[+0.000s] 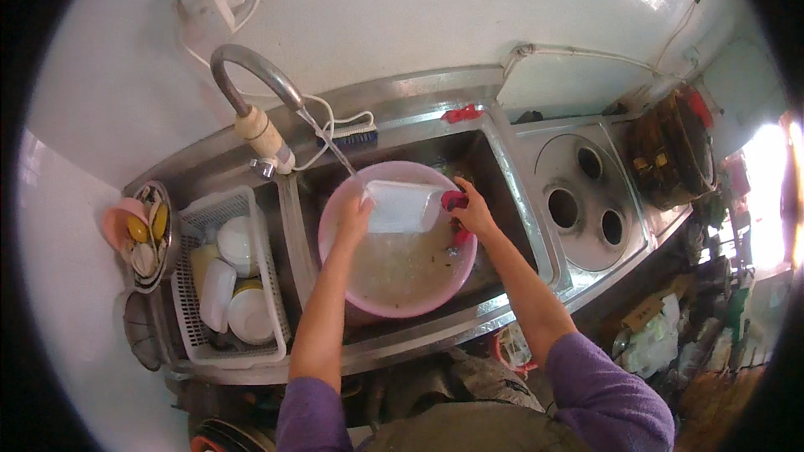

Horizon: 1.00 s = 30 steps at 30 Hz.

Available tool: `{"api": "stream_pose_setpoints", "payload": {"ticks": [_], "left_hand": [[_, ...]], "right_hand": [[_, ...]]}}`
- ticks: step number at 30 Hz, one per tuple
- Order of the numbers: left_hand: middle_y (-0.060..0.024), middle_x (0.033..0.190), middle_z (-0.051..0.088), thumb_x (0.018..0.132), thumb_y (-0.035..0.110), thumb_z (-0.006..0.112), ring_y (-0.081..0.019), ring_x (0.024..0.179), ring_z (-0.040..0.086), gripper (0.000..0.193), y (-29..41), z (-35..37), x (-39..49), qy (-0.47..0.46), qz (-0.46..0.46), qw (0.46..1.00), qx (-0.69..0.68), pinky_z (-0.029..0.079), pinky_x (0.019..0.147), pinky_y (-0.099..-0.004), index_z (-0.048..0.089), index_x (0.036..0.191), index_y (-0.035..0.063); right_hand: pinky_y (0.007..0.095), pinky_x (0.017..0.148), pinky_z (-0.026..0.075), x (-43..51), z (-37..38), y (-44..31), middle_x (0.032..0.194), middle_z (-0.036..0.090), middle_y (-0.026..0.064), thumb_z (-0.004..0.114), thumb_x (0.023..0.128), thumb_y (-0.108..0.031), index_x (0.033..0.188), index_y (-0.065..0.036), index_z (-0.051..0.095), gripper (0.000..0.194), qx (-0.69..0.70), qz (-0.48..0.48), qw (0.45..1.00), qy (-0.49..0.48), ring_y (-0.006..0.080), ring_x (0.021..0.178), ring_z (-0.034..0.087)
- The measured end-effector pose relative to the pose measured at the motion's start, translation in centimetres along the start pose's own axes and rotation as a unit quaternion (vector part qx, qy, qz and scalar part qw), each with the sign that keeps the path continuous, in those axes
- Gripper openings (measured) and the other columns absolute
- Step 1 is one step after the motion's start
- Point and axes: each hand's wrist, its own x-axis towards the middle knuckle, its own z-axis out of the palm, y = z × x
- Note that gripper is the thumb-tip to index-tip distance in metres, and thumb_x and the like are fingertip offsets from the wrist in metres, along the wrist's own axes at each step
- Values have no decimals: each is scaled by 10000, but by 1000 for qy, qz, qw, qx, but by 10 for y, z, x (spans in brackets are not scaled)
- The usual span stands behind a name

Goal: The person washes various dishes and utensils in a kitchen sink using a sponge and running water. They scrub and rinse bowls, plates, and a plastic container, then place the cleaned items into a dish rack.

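Note:
Both hands are over a pink plastic basin (pixel 472 263) of cloudy water, set in a stainless-steel sink. A white rectangular dish (pixel 405 207) is tilted above the water. My left hand (pixel 354 216) grips its left end, with the fingertips partly hidden. At its right end, my right hand (pixel 472 210) holds a red cloth (pixel 453 201) against the dish. Part of the cloth hangs toward the water. From the curved metal faucet (pixel 260 69), a stream of water falls to the basin's rim near the dish's upper left corner.
On the left, a white plastic basket (pixel 273 307) holds several white bowls and dishes. A scrub brush (pixel 348 137) and a red cloth (pixel 463 113) lie on the sink's back ledge. A steel plate with three round holes (pixel 587 251) and a dark pot (pixel 669 150) stand right.

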Motion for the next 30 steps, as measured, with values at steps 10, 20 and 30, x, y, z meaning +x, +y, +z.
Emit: {"api": "stream_pose_setpoints", "payload": {"ticks": [10, 20, 30], "left_hand": [[-251, 1196, 584, 941, 158, 513, -396, 1123, 549, 363, 54, -4, -44, 59, 95, 991, 73, 412, 959, -424, 517, 1262, -11], [-269, 806, 608, 977, 322, 492, -441, 773, 610, 365, 84, -44, -50, 131, 73, 978, 148, 453, 675, -489, 658, 953, -2], [-245, 621, 519, 961, 462, 501, -315, 548, 508, 580, 50, -80, -58, 185, -38, 977, 101, 406, 580, -443, 599, 757, -71]], "right_hand": [[383, 998, 439, 8, 81, -93, 1299, 525, 156, 701, 721, -25, 1387, -96, 438, 720, -43, -290, 932, -214, 295, 1148, 543], [428, 749, 483, 28, 120, -114, 850, 651, 174, 697, 808, -211, 1162, -80, 627, 384, -171, -311, 871, -338, 347, 794, 621], [361, 642, 495, 32, 78, -55, 708, 661, 108, 712, 842, -321, 856, -24, 700, 297, -150, -121, 919, -345, 199, 658, 622]]}}
